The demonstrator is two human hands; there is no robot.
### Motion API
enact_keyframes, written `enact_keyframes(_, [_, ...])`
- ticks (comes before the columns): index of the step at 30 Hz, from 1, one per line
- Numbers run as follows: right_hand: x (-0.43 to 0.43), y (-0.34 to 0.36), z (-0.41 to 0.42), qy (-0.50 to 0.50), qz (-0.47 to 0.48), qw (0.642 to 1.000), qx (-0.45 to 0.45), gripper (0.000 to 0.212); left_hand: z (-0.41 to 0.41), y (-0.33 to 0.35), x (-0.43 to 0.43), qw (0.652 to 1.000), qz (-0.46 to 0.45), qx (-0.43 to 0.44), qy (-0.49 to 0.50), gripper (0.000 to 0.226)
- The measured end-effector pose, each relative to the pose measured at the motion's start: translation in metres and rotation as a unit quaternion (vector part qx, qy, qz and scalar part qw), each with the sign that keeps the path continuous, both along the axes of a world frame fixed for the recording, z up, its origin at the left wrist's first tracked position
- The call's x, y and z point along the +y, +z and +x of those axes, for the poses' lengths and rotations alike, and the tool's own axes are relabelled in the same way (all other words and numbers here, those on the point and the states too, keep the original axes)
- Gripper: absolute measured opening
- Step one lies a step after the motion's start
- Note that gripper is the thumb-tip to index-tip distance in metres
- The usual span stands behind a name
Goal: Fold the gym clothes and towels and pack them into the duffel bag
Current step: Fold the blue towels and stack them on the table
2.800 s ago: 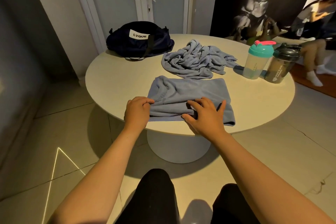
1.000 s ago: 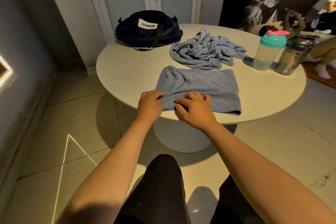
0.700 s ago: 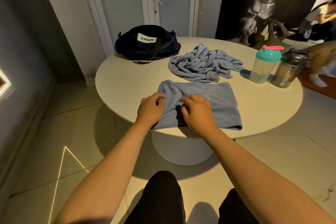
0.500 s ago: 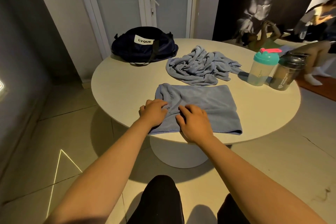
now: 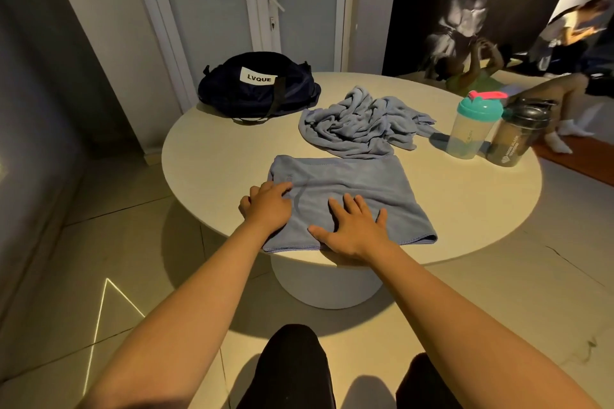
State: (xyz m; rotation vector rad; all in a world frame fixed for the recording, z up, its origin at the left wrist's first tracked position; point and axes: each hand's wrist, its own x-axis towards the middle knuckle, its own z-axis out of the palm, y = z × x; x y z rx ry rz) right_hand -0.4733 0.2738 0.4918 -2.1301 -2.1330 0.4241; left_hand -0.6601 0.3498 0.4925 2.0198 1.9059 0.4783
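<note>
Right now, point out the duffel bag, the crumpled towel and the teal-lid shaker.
duffel bag [image 5: 229, 96]: head view, dark fabric left of its label.
crumpled towel [image 5: 355, 124]: head view, middle of the heap.
teal-lid shaker [image 5: 470, 133]: head view, clear body below the lid.

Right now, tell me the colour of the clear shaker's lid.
The lid is teal with a pink cap; best in the head view.

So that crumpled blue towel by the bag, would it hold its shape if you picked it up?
Probably not: the crumpled towel lies in soft, loose ridges, so it would likely droop and unfurl. It looks light for its bulk, being thin cloth. Pushed, it would probably bunch up on the table rather than slide whole.
</note>
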Motion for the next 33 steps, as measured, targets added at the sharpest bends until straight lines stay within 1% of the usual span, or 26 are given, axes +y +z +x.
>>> enact_keyframes(3, [0.007,0.004,0.002,0.006,0.087,0.996,0.026,0.08,-0.002,0.004,0.001,1.0,-0.021,0.012,-0.001,0.048])
enact_keyframes(4, [0.01,0.003,0.002,0.015,0.089,0.996,0.025,0.075,-0.003,0.005,0.001,1.0,-0.023,0.019,0.005,0.046])
enact_keyframes(7, [0.019,0.004,0.001,0.011,0.032,0.999,0.018,0.066,-0.006,0.005,0.008,0.999,-0.008,0.023,0.029,0.038])
enact_keyframes(10, [0.041,0.019,-0.002,-0.043,0.073,0.996,0.02,0.061,-0.004,0.004,0.02,0.999,0.021,-0.011,0.039,0.025])
enact_keyframes(11, [0.051,0.023,-0.003,-0.044,0.091,0.995,0.012,0.058,-0.002,0.004,0.025,0.999,0.027,-0.023,0.034,0.024])
enact_keyframes(15, [0.093,0.029,-0.007,0.004,0.123,0.992,0.021,0.043,0.0,0.005,0.05,0.999,0.021,-0.039,0.018,0.038])
enact_keyframes(17, [0.113,0.03,-0.004,0.013,0.126,0.992,0.022,0.04,-0.001,0.004,0.064,0.999,0.022,-0.039,0.019,0.037])
enact_keyframes(19, [0.133,0.029,-0.001,0.005,0.115,0.993,0.019,0.04,-0.002,0.001,0.074,0.998,0.03,-0.047,0.023,0.035])
enact_keyframes(22, [0.153,0.023,-0.001,-0.016,0.086,0.994,0.059,0.042,-0.001,-0.005,0.084,0.997,0.04,-0.063,0.021,0.036])
enact_keyframes(24, [0.158,0.015,-0.005,-0.036,0.081,0.994,0.058,0.04,-0.001,-0.012,0.087,0.995,0.062,-0.079,0.018,0.036])
enact_keyframes(26, [0.159,0.005,-0.006,-0.049,0.113,0.991,0.042,0.031,-0.002,-0.018,0.086,0.993,0.083,-0.085,0.012,0.038])
enact_keyframes(29, [0.159,0.001,-0.005,-0.061,0.184,0.98,0.05,0.017,-0.004,-0.023,0.084,0.992,0.099,-0.083,0.01,0.041])
enact_keyframes(33, [0.166,0.003,-0.006,-0.05,0.275,0.958,0.059,0.019,-0.003,-0.026,0.085,0.994,0.096,-0.053,0.01,0.047])
